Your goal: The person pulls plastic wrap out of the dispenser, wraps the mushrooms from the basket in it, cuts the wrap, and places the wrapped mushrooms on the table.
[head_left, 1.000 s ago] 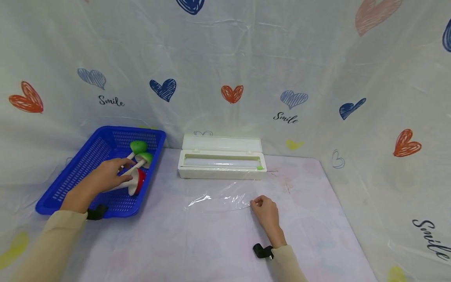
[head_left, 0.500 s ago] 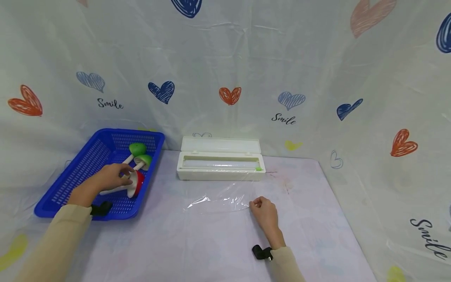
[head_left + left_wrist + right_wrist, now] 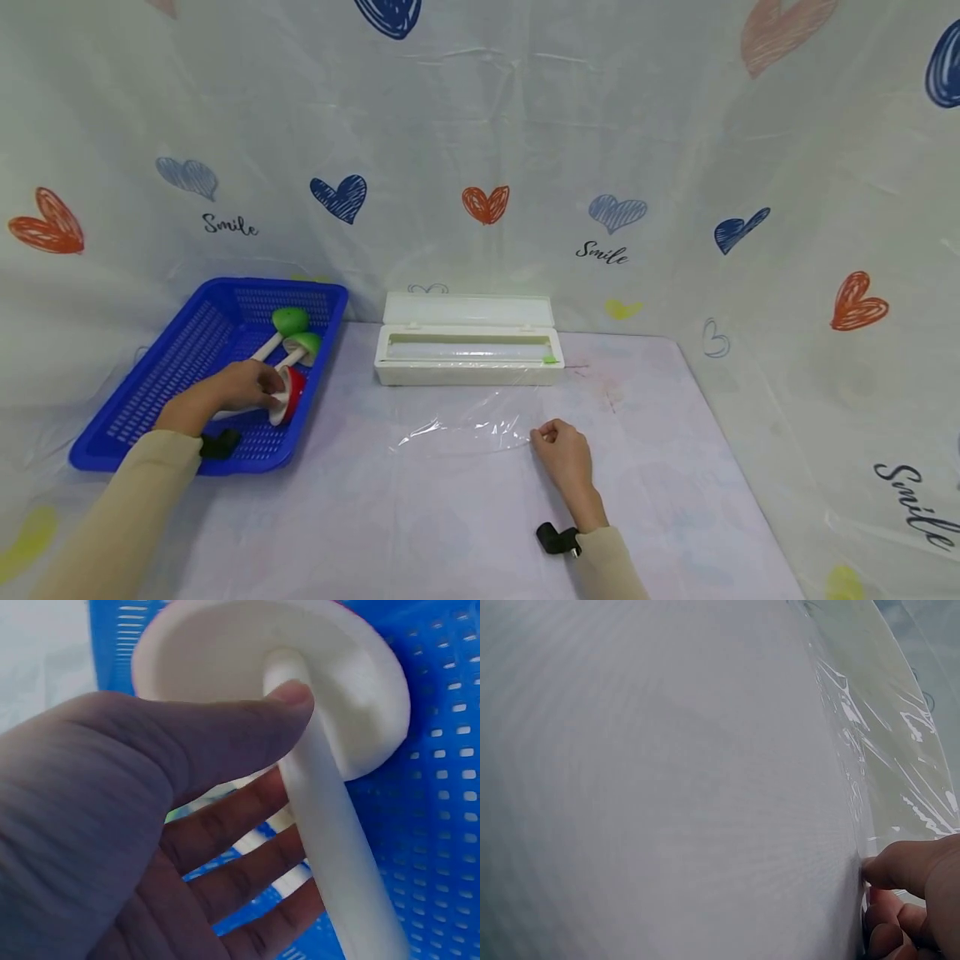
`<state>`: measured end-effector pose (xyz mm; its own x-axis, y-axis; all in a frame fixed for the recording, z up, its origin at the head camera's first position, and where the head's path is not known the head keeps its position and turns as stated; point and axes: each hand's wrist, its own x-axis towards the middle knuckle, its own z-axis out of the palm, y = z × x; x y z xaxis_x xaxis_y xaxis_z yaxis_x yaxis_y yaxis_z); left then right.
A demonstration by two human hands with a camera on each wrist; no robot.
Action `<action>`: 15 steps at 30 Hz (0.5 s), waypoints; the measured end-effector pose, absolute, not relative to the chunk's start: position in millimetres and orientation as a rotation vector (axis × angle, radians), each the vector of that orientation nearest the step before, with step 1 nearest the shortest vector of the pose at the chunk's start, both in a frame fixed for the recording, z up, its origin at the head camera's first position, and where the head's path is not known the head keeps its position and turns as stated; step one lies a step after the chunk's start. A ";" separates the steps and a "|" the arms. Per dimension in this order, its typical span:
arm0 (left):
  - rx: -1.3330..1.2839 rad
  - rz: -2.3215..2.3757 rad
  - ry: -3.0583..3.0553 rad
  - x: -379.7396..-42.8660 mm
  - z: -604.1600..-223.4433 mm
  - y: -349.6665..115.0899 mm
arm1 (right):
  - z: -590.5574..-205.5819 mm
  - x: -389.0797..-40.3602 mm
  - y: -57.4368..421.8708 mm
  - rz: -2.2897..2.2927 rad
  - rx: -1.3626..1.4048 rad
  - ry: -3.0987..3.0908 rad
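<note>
In the head view my left hand (image 3: 228, 390) reaches into the blue basket (image 3: 251, 464) at the left. It holds a red-capped toy mushroom (image 3: 296, 392) by the white stem (image 3: 334, 840); the left wrist view has the thumb on the stem and the fingers behind it. Two green-capped toy mushrooms (image 3: 290, 320) lie just beyond. Over on the right, my right hand (image 3: 567, 458) pinches the corner of a sheet of cling film (image 3: 465, 425). That film (image 3: 889, 757) stretches from the white dispenser (image 3: 468, 374) across the table.
The dispenser's lid (image 3: 468, 310) stands raised at the back, and a small green slider (image 3: 551, 360) sits at its right end. Behind the table hangs a white curtain (image 3: 420, 125) printed with hearts, continuing along the right side.
My left hand has come down and nearer, from above the mushroom stems onto the red-capped mushroom, and now holds its stem. The right hand keeps its pinch on the film. The view has shifted slightly.
</note>
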<state>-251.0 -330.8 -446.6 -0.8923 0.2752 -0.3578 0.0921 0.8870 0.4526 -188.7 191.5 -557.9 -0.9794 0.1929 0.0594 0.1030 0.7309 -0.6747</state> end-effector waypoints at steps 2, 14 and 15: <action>0.251 0.604 2.613 -251.3 -448.9 -329.5 | -558.5 -188.8 191.0 1.078 -0.237 -2.806; 0.282 0.541 2.627 -254.9 -447.2 -331.3 | -558.8 -190.0 191.6 1.085 -0.248 -2.807; 0.299 0.542 2.636 -254.6 -446.0 -331.8 | -558.9 -190.1 191.9 1.083 -0.249 -2.807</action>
